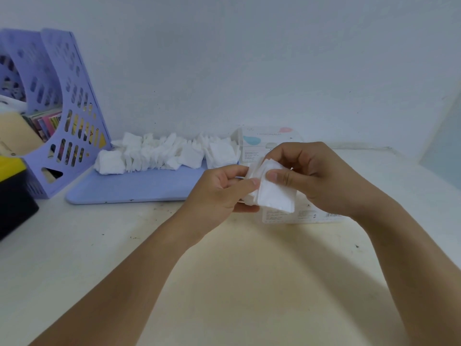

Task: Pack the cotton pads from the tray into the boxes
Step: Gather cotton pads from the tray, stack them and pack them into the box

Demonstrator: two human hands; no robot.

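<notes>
A stack of white square cotton pads is held up between both hands above the table. My left hand grips its left side, thumb on the front. My right hand pinches its upper right part, thumb on the front pad. A long heap of loose cotton pads lies along the far edge of the lilac tray. One white box stands behind my hands, next to the tray's right end. A second white box lies under my right hand, mostly hidden.
A lilac perforated file holder with papers stands at the left against the wall. A black and yellow object sits at the left edge. The pale table stretches toward me, and the white wall rises close behind the tray.
</notes>
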